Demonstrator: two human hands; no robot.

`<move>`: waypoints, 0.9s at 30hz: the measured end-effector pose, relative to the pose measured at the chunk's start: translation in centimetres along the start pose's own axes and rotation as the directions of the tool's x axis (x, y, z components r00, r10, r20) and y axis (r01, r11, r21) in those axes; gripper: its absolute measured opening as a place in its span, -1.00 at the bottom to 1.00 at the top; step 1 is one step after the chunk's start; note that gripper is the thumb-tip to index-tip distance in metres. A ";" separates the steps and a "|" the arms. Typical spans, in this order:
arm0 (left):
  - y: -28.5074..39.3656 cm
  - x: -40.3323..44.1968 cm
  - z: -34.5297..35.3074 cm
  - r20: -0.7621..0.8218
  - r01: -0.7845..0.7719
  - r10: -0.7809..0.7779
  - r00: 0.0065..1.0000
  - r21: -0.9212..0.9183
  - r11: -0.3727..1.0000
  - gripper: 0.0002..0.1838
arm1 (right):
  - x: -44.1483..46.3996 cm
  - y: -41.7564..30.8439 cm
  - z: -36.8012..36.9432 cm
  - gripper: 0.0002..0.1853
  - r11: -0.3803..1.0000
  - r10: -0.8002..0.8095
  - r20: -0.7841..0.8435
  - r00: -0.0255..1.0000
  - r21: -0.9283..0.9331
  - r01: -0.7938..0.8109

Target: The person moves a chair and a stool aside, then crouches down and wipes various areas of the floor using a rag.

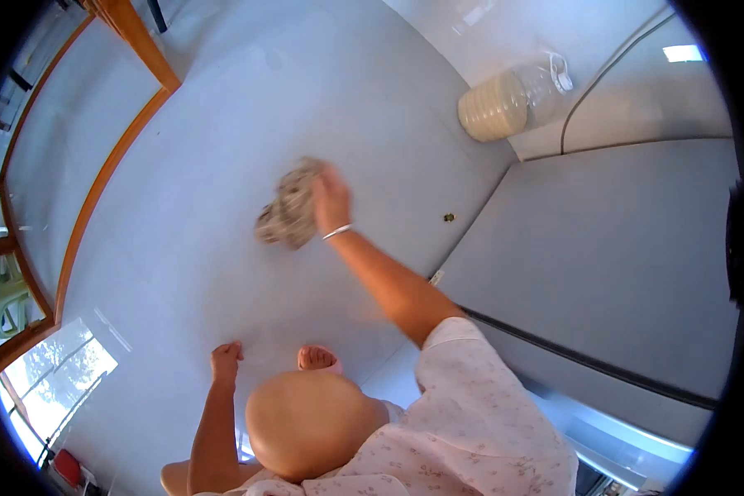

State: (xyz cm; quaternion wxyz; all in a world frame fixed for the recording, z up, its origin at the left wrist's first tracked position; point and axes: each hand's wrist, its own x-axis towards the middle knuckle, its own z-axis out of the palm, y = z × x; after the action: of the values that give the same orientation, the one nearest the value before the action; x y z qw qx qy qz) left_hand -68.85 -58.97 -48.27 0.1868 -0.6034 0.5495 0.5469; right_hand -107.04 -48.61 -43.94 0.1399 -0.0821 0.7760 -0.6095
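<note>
A crumpled beige-brown rag (pixel 288 207) lies bunched on the pale grey floor (pixel 223 124). My right hand (pixel 332 200), a silvery bracelet at its wrist, is pressed onto the rag's right side with the fingers closed on it; motion blurs the hand and the cloth. My left hand (pixel 226 361) is held in a loose fist over the floor beside my bent knee (pixel 318 422), and no object shows in it. A foot in a pink slipper (pixel 326 360) is just beyond the knee.
A large clear jug (pixel 500 106), partly filled with something pale, stands near the wall. A grey panel (pixel 603 248) with a dark edge takes up the right side. A small dark round item (pixel 449 217) is on the floor. A wooden frame (pixel 99 198) curves along the left.
</note>
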 end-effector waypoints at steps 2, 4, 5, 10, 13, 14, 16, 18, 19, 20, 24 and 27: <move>0.4 0.5 0.7 -0.002 -0.131 0.131 0.991 0.070 0.989 -0.60 | 5.4 3.8 -5.7 -0.65 0.986 -0.094 -0.232 0.968 0.113 0.122; 2.1 0.3 1.6 0.006 -0.255 0.257 0.967 0.141 0.957 -0.61 | 9.2 3.7 -12.5 -0.68 0.995 -0.097 -0.422 0.901 -0.034 0.091; 4.8 -0.6 2.4 0.034 -0.282 0.280 0.959 0.189 0.941 -0.60 | 10.1 2.9 -15.5 -0.68 0.987 -0.123 -0.480 0.869 -0.153 0.055; 11.5 0.8 6.6 0.147 -0.282 0.250 0.957 0.275 0.919 -0.58 | 14.1 6.5 -25.5 -0.55 0.845 -0.185 -0.591 0.785 -0.504 -0.181; 11.9 3.0 8.9 0.202 -0.261 0.213 0.956 0.251 0.932 -0.56 | 15.1 12.1 -25.0 -0.44 0.656 -0.165 -0.391 0.906 -0.729 -0.195; 11.7 3.3 9.2 0.210 -0.274 0.233 0.950 0.196 0.941 -0.56 | 15.3 12.7 -24.6 -0.39 0.576 -0.136 -0.315 0.939 -0.797 -0.183; 12.0 3.3 9.4 0.213 -0.270 0.236 0.948 0.148 0.952 -0.55 | 16.3 12.9 -23.0 -0.41 0.495 -0.197 -0.311 0.930 -0.850 -0.179; 12.7 2.5 9.4 0.217 -0.230 0.198 0.956 0.137 0.964 -0.57 | 17.2 12.8 -22.0 -0.42 0.403 -0.261 -0.296 0.919 -0.898 -0.175; 12.5 2.5 9.5 0.219 -0.221 0.189 0.957 0.133 0.966 -0.57 | 17.7 12.5 -21.7 -0.44 0.390 -0.286 -0.261 0.922 -0.911 -0.137; 12.3 2.6 9.4 0.211 -0.234 0.199 0.957 0.155 0.960 -0.55 | 18.2 12.2 -21.5 -0.45 0.379 -0.311 -0.230 0.922 -0.920 -0.102; 11.9 3.1 9.4 0.203 -0.212 0.173 0.964 0.188 0.959 -0.54 | 20.2 11.6 -20.1 -0.47 0.378 -0.352 -0.145 0.925 -0.926 -0.001; 11.7 3.0 9.3 0.191 -0.219 0.181 0.965 0.202 0.955 -0.55 | 21.2 10.2 -17.5 -0.47 0.380 -0.314 -0.110 0.943 -0.925 0.018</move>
State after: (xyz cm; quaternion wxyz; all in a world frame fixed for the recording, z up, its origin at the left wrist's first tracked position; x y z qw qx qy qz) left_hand -83.88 -56.44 -49.51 0.2427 -0.4708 0.6473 0.5481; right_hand -132.22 -36.34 -52.46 -0.0968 -0.1403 0.9803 -0.0999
